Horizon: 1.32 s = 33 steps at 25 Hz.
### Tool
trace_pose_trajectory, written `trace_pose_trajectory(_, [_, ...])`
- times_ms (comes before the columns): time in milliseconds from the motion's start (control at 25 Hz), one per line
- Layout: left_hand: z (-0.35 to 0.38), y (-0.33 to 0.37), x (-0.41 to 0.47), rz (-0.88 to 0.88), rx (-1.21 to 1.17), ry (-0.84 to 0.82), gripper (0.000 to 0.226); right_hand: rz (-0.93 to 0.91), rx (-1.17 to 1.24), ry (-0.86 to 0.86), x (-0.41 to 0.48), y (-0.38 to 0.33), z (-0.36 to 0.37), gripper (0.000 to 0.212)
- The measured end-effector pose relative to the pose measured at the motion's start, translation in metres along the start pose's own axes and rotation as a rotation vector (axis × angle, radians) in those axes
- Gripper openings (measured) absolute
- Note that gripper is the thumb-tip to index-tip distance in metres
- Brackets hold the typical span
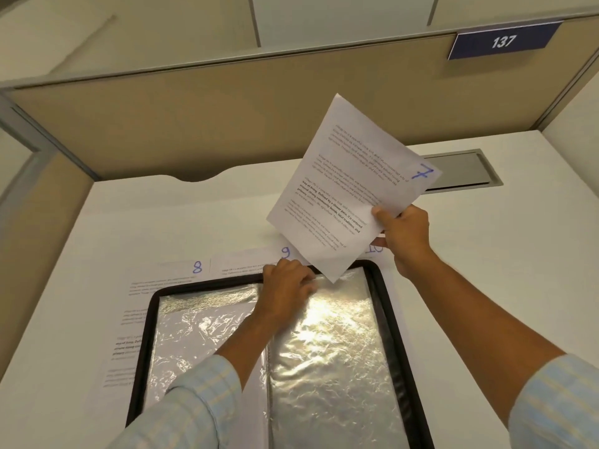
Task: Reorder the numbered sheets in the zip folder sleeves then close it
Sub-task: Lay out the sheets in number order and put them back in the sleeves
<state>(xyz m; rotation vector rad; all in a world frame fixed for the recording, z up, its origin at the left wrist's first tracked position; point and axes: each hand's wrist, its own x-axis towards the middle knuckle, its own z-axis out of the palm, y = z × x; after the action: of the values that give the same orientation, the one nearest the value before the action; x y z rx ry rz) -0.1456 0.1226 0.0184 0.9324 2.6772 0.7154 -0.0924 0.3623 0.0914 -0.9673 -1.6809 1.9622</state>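
Holding sheet 7 (350, 176) pinched at its near edge, the right hand (405, 234) keeps it lifted over the far end of the open zip folder (141, 367), one corner dipping to just beside the left hand (285, 286). That hand's curled fingers appear to grip the top edge of the right-hand sleeve (330, 351), whose long axis runs from there towards the person. The sheet hangs skewed to that axis, so it likely needs squaring before it slides in. Sheets 8 (181, 270), 9 (252, 257) and 10 (376, 248) lie on the desk (129, 222), partly under the folder.
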Motion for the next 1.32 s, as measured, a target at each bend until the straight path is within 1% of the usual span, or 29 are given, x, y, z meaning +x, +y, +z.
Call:
trace_pose_trajectory(80, [0.001, -0.004, -0.002, 0.011, -0.073, 0.041, 0.006, 0.007, 0.019, 0.020, 0.003, 0.002, 0.001, 0.032])
trace_pose_trajectory(120, [0.001, -0.006, -0.004, 0.017, -0.084, 0.060, 0.007, 0.011, 0.026, 0.030, 0.004, 0.003, 0.001, 0.033])
trace_pose_trajectory(280, [0.001, -0.016, -0.011, 0.100, -0.034, 0.142, 0.016, 0.022, 0.053, 0.070, 0.010, 0.005, 0.003, 0.035])
trace_pose_trajectory(360, [0.003, -0.019, -0.015, 0.128, 0.002, 0.217, 0.016, 0.029, 0.069, 0.090, 0.011, 0.005, 0.004, 0.033])
trace_pose_trajectory(520, [0.006, -0.017, -0.024, 0.097, 0.003, 0.308, 0.012, 0.010, 0.110, 0.087, 0.010, 0.002, 0.011, 0.032])
trace_pose_trajectory(640, [0.004, -0.017, -0.031, 0.139, -0.042, 0.303, 0.005, -0.011, 0.111, 0.070, 0.007, 0.000, 0.018, 0.034])
trace_pose_trajectory(760, [0.000, -0.011, -0.039, 0.082, -0.147, 0.264, 0.008, -0.019, 0.102, 0.062, 0.006, 0.000, 0.022, 0.030])
trace_pose_trajectory(880, [0.000, -0.009, -0.041, 0.072, -0.143, 0.254, 0.006, -0.017, 0.087, 0.052, 0.005, 0.002, 0.024, 0.031])
trace_pose_trajectory(1080, [0.003, -0.014, -0.039, 0.090, -0.166, 0.261, 0.011, -0.028, 0.078, 0.048, 0.004, 0.004, 0.024, 0.029])
trace_pose_trajectory(1200, [0.003, -0.014, -0.038, 0.064, -0.156, 0.286, 0.009, -0.027, 0.069, 0.048, 0.004, 0.003, 0.023, 0.030])
trace_pose_trajectory(1320, [0.003, -0.013, -0.039, 0.081, -0.157, 0.283, 0.008, -0.034, 0.070, 0.039, 0.004, 0.002, 0.025, 0.027])
